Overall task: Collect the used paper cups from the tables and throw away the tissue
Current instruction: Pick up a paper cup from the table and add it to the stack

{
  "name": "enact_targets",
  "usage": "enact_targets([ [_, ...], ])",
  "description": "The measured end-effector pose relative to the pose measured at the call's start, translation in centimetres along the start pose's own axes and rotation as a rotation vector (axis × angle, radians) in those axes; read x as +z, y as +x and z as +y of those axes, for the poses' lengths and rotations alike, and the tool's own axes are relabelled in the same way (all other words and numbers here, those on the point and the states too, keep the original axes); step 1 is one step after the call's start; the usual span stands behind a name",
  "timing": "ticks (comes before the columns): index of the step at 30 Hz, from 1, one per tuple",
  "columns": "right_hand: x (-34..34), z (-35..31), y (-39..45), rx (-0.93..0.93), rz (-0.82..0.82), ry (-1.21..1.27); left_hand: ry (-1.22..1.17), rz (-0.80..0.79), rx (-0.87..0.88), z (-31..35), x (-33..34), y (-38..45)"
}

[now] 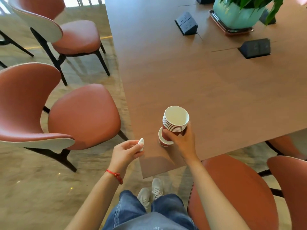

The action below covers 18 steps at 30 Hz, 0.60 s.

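Gripping stacked paper cups (175, 121): right hand (182, 140) | pinching crumpled tissue (141, 143): left hand (126, 151) | over table (207, 83) corner

Bright daylight comes from the top left window (73, 0). The table (207, 88) shines softly. Edges bend and look a bit blurry.

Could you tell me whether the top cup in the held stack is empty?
Empty: the stack's top cup shows a bare white interior.

An office meeting room. The long wooden worktop (207, 83) has pop-up power sockets (186, 23). Matching padded chairs (83, 112) surround it.
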State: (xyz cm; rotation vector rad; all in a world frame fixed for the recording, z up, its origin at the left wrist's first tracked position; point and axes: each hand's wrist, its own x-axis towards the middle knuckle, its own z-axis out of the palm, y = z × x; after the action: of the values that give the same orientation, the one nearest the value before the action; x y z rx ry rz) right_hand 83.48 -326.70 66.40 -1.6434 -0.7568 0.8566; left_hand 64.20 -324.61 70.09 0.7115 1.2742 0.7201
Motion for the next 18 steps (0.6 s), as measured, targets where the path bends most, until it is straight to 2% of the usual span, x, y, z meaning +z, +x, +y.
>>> enact_targets([
  [18,1.4,6.6,0.6,0.108,-0.051,-0.156,-0.013,0.03,-0.022,0.6,-0.6,1.7],
])
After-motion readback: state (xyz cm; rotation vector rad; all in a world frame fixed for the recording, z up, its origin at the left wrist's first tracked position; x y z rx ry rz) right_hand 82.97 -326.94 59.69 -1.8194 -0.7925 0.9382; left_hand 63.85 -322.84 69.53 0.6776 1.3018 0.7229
